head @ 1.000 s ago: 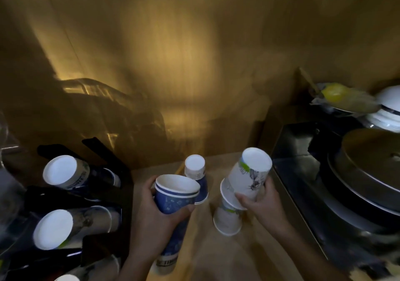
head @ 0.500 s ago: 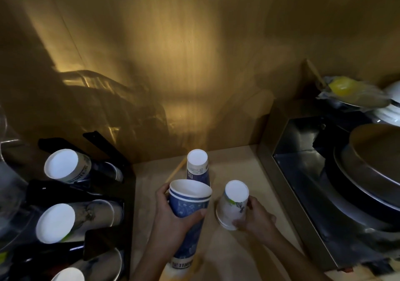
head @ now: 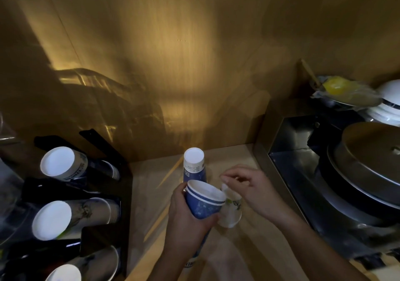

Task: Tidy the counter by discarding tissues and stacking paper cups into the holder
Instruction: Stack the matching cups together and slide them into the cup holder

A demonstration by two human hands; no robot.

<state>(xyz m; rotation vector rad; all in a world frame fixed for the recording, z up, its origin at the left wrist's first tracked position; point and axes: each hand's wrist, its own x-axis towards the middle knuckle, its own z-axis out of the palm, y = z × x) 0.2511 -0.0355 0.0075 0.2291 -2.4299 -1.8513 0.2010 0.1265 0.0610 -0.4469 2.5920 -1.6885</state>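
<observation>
My left hand (head: 187, 222) grips a stack of blue paper cups (head: 203, 205), mouth up, tilted toward me. Just right of it a white cup with a green print (head: 231, 212) stands upside down on the wooden counter (head: 249, 248). My right hand (head: 249, 188) hovers over that white cup with fingers spread, holding nothing. A second blue cup stack (head: 194, 165) stands upside down behind them. On the left, a black cup holder (head: 104, 233) carries several rows of stacked cups lying on their sides, white bottoms toward me (head: 58, 164).
A steel sink unit (head: 303, 161) borders the counter on the right, holding a large metal pan (head: 368, 161). White bowls (head: 389, 105) and a dish with something yellow (head: 337, 90) sit behind it. A wooden wall closes the back.
My right hand set the white cup down on the counter and let go, fingers now lifted above it. My left hand drew the blue stack slightly right and toward me.
</observation>
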